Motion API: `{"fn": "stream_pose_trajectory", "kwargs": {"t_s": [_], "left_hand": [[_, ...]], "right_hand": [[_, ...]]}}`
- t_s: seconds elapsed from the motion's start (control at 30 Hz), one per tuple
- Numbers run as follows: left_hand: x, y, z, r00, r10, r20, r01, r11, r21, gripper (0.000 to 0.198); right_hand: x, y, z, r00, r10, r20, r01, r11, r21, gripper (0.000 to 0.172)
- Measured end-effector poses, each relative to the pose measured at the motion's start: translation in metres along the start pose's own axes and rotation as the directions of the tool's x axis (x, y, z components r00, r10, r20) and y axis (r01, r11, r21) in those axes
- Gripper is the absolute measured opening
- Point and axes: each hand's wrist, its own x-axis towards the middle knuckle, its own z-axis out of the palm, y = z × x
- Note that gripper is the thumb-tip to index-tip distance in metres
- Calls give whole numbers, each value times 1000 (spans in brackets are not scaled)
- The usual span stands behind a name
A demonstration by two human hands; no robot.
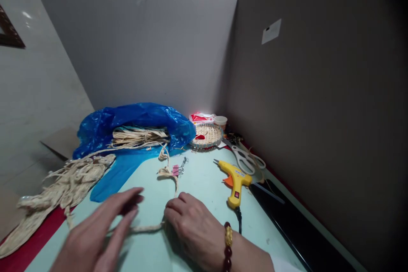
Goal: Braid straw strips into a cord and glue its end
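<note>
Head view showed the cord (146,229) on the tabletop (200,178), pinched by the right hand (188,219), probably for steadiness; the left hand (95,231) had parted fingers; a pink clip (175,170) perhaps prevented unravelling.

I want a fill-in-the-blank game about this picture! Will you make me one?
1. The glue gun is mostly ____.
2. The crumpled plastic bag is ____.
3. The hand wearing a bracelet and touching the cord is the person's ____ one.
4. The binder clip is ____.

Missing words: yellow; blue; right; pink.
</note>
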Motion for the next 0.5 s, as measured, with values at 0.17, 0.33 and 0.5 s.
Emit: {"fn": "stream_pose_trajectory", "kwargs": {"t_s": [0.17, 0.33, 0.5], "left_hand": [[31, 18, 48, 842, -203, 500, 422, 825, -376, 38], [44, 1, 63, 818, -255, 515, 520, 709, -475, 47], [44, -4, 70, 769, -287, 571, 601, 627, -495, 43]], "right_hand": [[1, -6, 9, 991, -98, -87, 91, 993, -76, 20], [-4, -6, 32, 970, -105, -219, 87, 992, -94, 18], [-5, -17, 61, 956, 88, -279, -90, 996, 8, 10]]}}
